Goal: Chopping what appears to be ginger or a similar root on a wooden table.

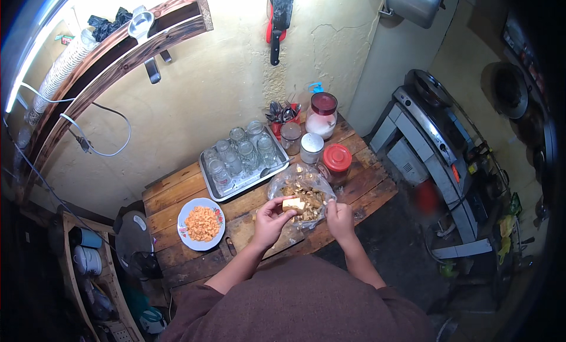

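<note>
My left hand grips a pale yellow chunk of food, perhaps a peeled root vegetable, between thumb and fingers. It is held above a clear plastic bag full of brownish peelings and pale scraps. My right hand is closed at the bag's right edge. What its fingers hold is too small to make out. Below my left hand, a wooden cutting board lies partly hidden by my forearm. To the left, a white plate with a floral rim bears a heap of small orange diced pieces.
Behind the bag stand a red-lidded jar, a white-lidded jar and a tall dark-red-lidded jar. A metal tray holds several upturned glasses. All rest on a wooden table. A gas stove stands right.
</note>
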A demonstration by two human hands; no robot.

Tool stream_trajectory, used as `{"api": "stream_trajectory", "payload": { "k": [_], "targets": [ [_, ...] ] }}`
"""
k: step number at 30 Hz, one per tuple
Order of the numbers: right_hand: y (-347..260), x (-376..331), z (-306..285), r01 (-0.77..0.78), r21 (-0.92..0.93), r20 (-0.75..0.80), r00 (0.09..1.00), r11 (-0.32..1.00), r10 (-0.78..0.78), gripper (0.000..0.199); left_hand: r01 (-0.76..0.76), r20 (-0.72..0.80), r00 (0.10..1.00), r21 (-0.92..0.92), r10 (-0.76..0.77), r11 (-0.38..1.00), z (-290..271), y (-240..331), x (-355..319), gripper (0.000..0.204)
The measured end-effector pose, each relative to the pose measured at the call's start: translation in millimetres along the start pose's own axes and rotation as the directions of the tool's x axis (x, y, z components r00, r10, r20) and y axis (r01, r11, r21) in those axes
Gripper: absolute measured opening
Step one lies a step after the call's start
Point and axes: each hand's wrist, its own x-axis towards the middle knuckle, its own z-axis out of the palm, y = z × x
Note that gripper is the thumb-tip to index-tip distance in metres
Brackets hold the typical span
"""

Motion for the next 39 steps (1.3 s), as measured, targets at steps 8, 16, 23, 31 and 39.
{"api": "stream_trajectory", "payload": {
  "k": [8,16,23,31,39],
  "targets": [
    [-44,-15,-12,0.2,-0.205,0.022,0.98,0.958,-0.2,0.041,-0.063,-0.034,0.997,-0.011,0.063,0.998,-2,-4,2,0.029],
    [-49,-13,4,0.201,-0.294,-0.055,0.972,0.934,-0.226,0.041,-0.123,-0.125,0.982,0.131,0.14,0.984,-1,-7,1,0.029],
    [-31,0,13,0.06,-0.351,0.059,0.997,0.935,-0.042,0.046,-0.25,0.047,0.966,0.399,0.253,0.882,19,-5,-18,0.027],
    [44,6,30,-0.07,-0.345,0.059,0.994,0.936,0.096,0.059,-0.152,-0.101,0.982,0.097,0.162,0.984,-4,3,-2,0.031],
    [-11,-12,14,-0.022,0.27,0.192,0.981,0.963,-0.032,0.056,0.217,-0.079,0.956,-0.455,-0.282,0.864,-18,4,-9,0.032]
  ]
}}
